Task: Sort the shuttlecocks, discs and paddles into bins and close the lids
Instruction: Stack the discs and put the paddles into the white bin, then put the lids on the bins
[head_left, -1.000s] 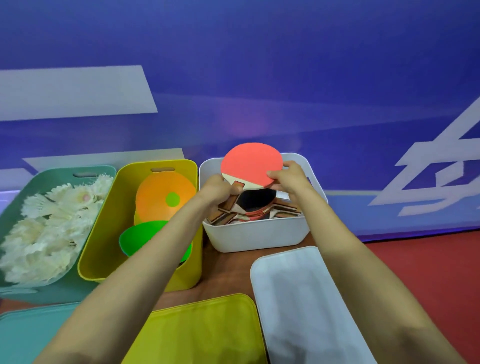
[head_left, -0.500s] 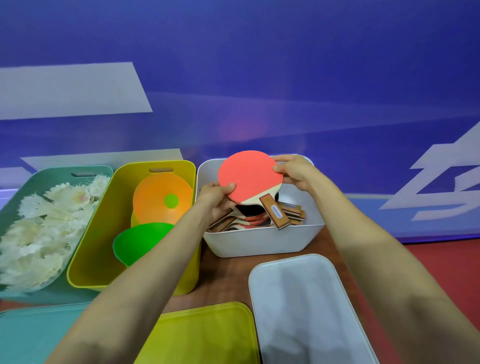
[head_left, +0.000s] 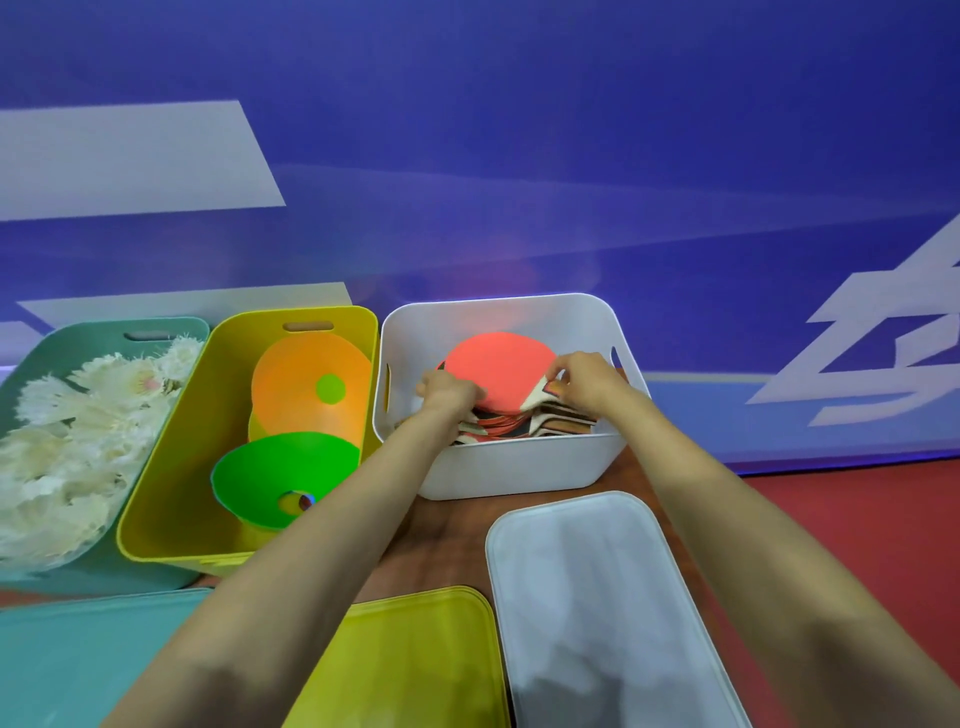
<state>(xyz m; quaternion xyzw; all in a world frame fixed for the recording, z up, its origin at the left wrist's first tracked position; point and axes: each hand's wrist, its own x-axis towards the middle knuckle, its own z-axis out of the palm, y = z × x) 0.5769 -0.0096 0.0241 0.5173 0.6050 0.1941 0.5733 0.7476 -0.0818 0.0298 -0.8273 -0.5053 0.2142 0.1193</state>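
A: How are the hands seen?

B: The left hand (head_left: 447, 392) is curled, its fingers gripped on the left edge of the red-faced round wooden paddle (head_left: 498, 371). The right hand (head_left: 587, 379) is pinched, thumb against fingers, on the pale neck of the same paddle.

A: Where is that paddle found?

B: It is held between the two hands, nearly flat, on top of a pile of further paddles (head_left: 561, 421) inside the white plastic bin (head_left: 519, 467). The pile cannot be counted.

A: And the surface and the room?

B: A brown wooden table (head_left: 447, 535) is seen under the forearms. A blue wall (head_left: 519, 156) with pale shapes is set beyond the hands, and a red floor (head_left: 857, 519) to the right of the right hand.

A: What is counted?

B: Three bins: the white one round the hands, a yellow plastic bin (head_left: 171, 467) just left of the left hand, and a teal plastic bin (head_left: 104, 332) further left. Two discs are plainly shown in the yellow bin, a flat orange disc (head_left: 301, 384) and a green disc (head_left: 280, 467). The white feathered shuttlecocks (head_left: 67, 441) heaped in the teal bin are too many to count. Three lids are laid nearer than the hands: a translucent white lid (head_left: 597, 597), a yellow lid (head_left: 415, 660) and a teal lid (head_left: 78, 660).
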